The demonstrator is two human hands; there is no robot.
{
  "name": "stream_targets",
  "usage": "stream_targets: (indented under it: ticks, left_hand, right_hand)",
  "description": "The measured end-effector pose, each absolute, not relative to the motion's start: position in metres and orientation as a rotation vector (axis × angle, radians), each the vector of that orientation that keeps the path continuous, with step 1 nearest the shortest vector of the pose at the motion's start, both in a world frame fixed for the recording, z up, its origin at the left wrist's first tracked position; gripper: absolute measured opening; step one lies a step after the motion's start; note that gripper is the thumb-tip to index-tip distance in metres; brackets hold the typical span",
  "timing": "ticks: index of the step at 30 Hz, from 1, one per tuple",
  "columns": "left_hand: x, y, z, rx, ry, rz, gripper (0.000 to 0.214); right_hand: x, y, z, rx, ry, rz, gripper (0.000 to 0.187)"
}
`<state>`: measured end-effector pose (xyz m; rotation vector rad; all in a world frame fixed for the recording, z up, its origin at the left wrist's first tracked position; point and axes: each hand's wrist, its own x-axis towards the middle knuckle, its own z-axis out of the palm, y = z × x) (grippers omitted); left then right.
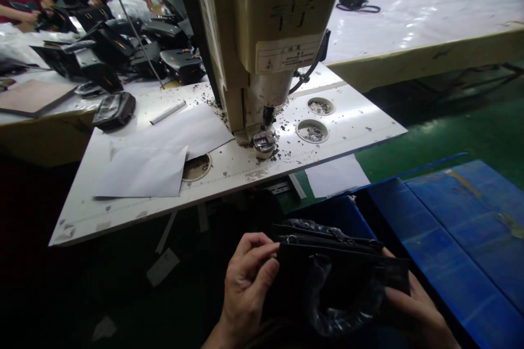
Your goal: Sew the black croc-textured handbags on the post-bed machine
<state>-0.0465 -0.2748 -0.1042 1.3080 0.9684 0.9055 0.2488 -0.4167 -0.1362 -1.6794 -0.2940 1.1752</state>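
Low in the head view I hold a black leather bag between both hands, below the table's front edge. My left hand is curled round the bag's left end, thumb and fingers pinching its top corner. My right hand grips the bag's right end from underneath, its fingers mostly hidden behind the leather. Crumpled dark plastic wrap hangs over the bag's front. A metal ring shows near the bag's top edge.
A cream machine head stands over a white work table littered with dark scraps, with white paper sheets. Several black bags are piled at the back left, beside another person. Blue boxes sit at right.
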Motion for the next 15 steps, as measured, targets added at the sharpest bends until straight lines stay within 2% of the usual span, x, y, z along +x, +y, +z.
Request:
stream_targets:
  ticks: [5, 8, 12, 15]
  left_hand:
    - [-0.046, -0.256, -0.104, 1.291, 1.136, 0.81, 0.03]
    - [-0.044, -0.249, -0.105, 1.185, 1.094, 0.631, 0.033]
    - [-0.04, -0.247, -0.107, 1.159, 1.109, 0.583, 0.04]
    - [-0.039, -0.247, -0.11, 1.173, 1.131, 0.561, 0.04]
  right_hand:
    - [0.24, -0.41, -0.117, -1.485, -0.194, 1.291, 0.079]
    - [0.233, -0.404, -0.105, -1.546, -0.066, 1.353, 0.064]
    - [0.227, -0.398, -0.092, -1.584, 0.013, 1.419, 0.046]
    - [0.226, -0.395, -0.089, -1.586, -0.012, 1.413, 0.044]
